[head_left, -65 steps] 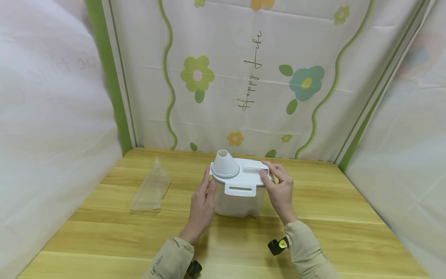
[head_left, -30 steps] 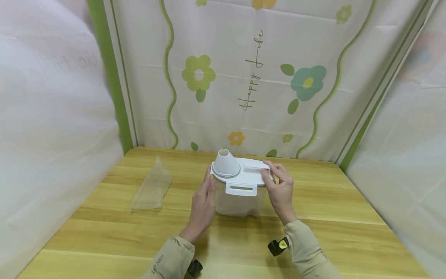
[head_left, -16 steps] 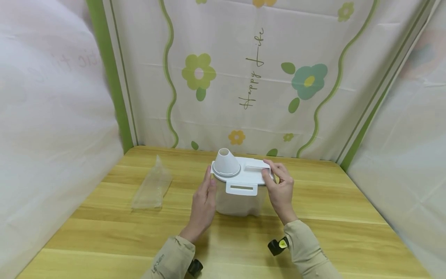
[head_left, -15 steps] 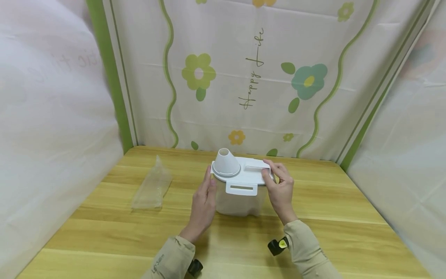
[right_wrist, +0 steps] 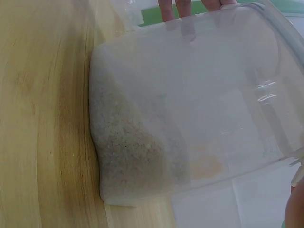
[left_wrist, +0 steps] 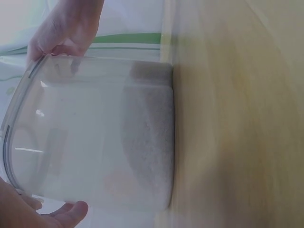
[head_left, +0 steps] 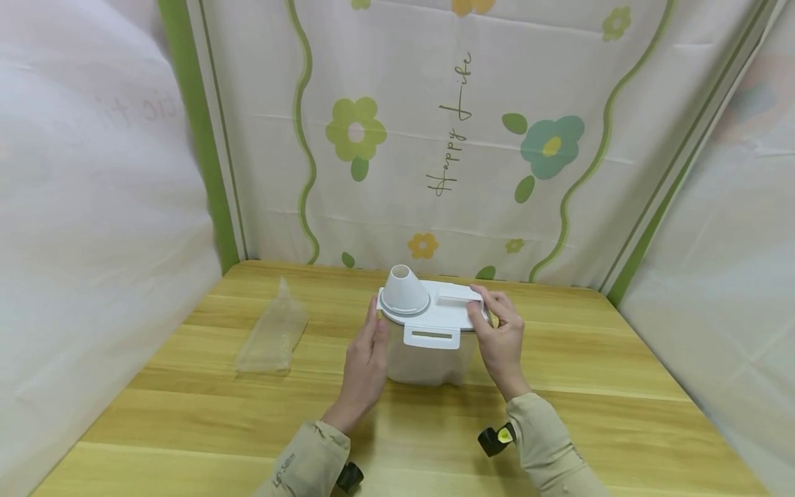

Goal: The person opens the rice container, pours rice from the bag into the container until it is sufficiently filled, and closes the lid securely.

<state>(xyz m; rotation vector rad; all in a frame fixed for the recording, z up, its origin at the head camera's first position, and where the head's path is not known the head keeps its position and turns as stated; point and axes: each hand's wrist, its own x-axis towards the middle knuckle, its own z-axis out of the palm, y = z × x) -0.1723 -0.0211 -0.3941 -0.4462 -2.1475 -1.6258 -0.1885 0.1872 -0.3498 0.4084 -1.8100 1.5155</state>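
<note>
A clear plastic storage container (head_left: 428,362) with a white lid (head_left: 444,316) stands on the wooden table, between both hands. On the lid's left part sits a white cone with an open top (head_left: 405,291); a raised handle (head_left: 458,299) is at its right. Pale grains resembling rice (right_wrist: 128,147) lie in a slope at the bottom, as the right wrist view shows. My left hand (head_left: 361,369) rests against the container's left side with fairly straight fingers. At the right end, my right hand (head_left: 499,338) grips the lid beside the handle, thumb in front and fingers behind.
A crumpled transparent plastic bag (head_left: 273,335) lies on the table (head_left: 186,414) to the left. Printed flower curtains (head_left: 397,138) enclose the table at the back and both sides. A flat white strap tab (head_left: 431,337) hangs at the lid's front.
</note>
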